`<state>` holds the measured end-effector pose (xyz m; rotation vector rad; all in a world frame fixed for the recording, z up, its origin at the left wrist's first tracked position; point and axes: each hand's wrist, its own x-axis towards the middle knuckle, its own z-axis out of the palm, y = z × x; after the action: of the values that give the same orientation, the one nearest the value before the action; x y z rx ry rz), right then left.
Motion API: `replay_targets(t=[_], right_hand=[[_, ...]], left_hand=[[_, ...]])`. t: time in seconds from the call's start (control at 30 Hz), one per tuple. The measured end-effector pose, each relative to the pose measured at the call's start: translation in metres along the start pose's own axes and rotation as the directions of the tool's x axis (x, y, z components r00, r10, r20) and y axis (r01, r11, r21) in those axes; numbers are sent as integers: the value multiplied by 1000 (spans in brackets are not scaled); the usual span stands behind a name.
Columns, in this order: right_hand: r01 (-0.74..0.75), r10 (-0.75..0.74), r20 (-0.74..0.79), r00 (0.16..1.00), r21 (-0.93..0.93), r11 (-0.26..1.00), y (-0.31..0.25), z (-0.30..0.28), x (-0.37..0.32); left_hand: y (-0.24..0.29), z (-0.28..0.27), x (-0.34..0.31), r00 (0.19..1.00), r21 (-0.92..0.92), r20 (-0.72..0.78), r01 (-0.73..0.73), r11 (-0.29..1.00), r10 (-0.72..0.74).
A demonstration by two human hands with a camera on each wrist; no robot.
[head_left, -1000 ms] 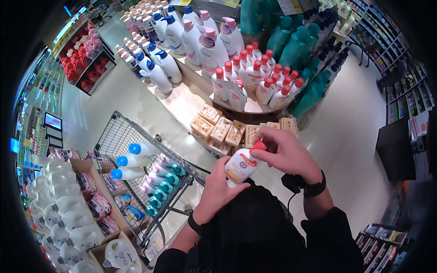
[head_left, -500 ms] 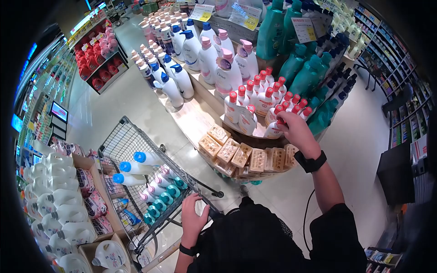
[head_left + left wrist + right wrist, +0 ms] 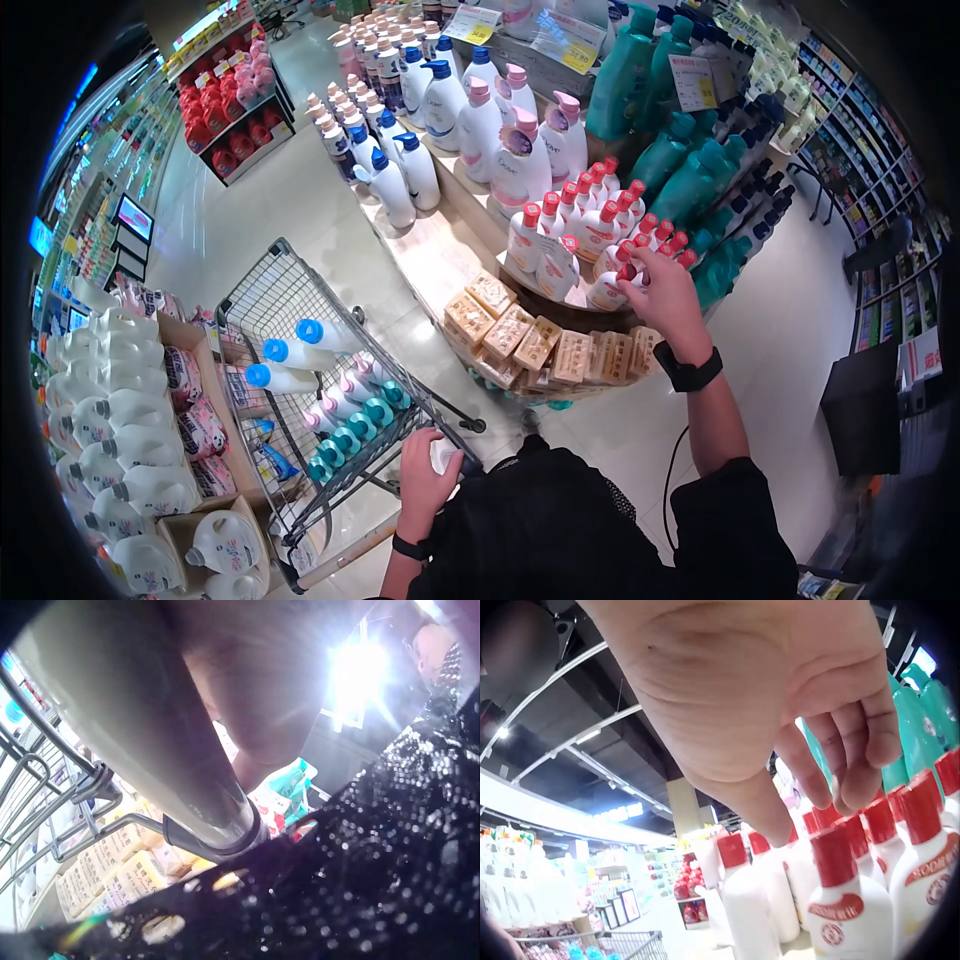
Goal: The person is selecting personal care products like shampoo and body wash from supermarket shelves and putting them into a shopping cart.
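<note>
In the head view my right hand (image 3: 668,298) is over the front of the red-capped white bottles (image 3: 607,290), its fingertips close to the caps. The right wrist view shows that hand (image 3: 757,705) above the bottles (image 3: 847,919), thumb and fingers apart and nothing between them. My left hand (image 3: 428,480) rests by the end of the cart handle (image 3: 350,552), thumb and index finger spread. In the left wrist view, part of this hand (image 3: 251,690) lies behind a thick grey tube (image 3: 142,712); its fingertips are hidden.
Inside the cart (image 3: 285,258) are blue-capped bottles (image 3: 290,378) and several green and pink-topped ones. Wrapped bars (image 3: 537,343) line the display's front edge, with pump bottles (image 3: 520,170) behind. Large white jugs (image 3: 145,440) stand at left.
A second ago both hands held a red-capped bottle; now neither does. My right hand moved out to the display bottles and has since lifted slightly off a cap. My left hand went to the cart handle.
</note>
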<state>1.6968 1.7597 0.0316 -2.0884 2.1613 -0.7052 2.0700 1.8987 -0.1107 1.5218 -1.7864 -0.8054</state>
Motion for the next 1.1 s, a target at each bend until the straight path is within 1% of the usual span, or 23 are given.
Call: replay_targets(t=[0.07,0.1,0.13,0.2,0.23,0.27,0.33,0.37,0.43,0.47,0.53,0.57,0.6,0.67,0.7,0.77,0.8,0.87,0.97,1.07,1.1], right_hand=[[17,-17,-7,1000,-4,1000,-20,-13,0],[10,-12,31,999,47,999,-32,-22,7],[17,-18,35,999,44,999,-40,-25,16],[58,-68,44,997,191,980,-49,-26,39],[145,-153,44,987,144,979,-49,-23,55],[160,-165,111,980,49,986,-56,-25,71],[191,-199,210,957,59,980,-59,-11,100],[200,-210,214,954,64,978,-57,-1,111],[293,-258,288,922,-85,952,-52,19,127],[303,-269,291,918,-79,950,-48,25,130],[375,-321,287,902,-156,914,-40,34,134],[359,-286,345,894,-169,918,-35,39,138],[369,-297,348,889,-163,915,-31,46,142],[319,-237,334,912,-214,923,-25,56,144],[324,-242,339,909,-212,922,-21,60,145],[289,-244,281,928,-132,948,-18,59,145],[287,-242,281,929,-133,949,-15,58,143],[291,-268,247,931,-63,955,-17,50,136],[251,-242,204,949,-24,968,-26,31,137],[241,-234,184,955,-14,970,-42,-2,136],[240,-239,138,961,8,971,-43,-13,135]], left_hand=[[-7,-6,-3,1000,9,2,-18,1000,18],[-9,-8,-4,1000,5,-4,-14,1000,14],[-11,-9,-4,1000,-3,-8,-19,1000,19],[-12,-12,-5,1000,-4,-21,-16,1000,16],[-11,-12,-6,1000,-16,-17,-11,1000,10],[-9,-11,-6,1000,-28,-12,-5,1000,5],[-7,-6,-5,1000,-28,-26,-3,1000,3],[-5,-3,-5,1000,-30,-30,-9,1000,8],[-1,4,-6,999,-24,-47,-5,1000,4],[1,7,-6,998,-19,-56,-8,1000,7],[4,13,-6,998,-12,-63,-9,1000,9],[5,15,-6,998,-6,-61,-18,1000,17],[5,17,-6,998,-4,-70,-10,1000,10],[3,18,-6,998,2,-56,-17,1000,17],[4,18,-7,998,1,-59,-11,1000,11],[4,17,-5,998,-14,-60,-22,1000,22],[3,17,-5,998,-14,-58,-23,1000,23],[2,17,-5,998,-14,-48,-30,999,29],[3,17,-5,999,-3,-28,-16,1000,16],[5,13,-6,999,-8,-27,-18,1000,18],[6,12,-6,1000,-8,-17,-22,1000,21]])
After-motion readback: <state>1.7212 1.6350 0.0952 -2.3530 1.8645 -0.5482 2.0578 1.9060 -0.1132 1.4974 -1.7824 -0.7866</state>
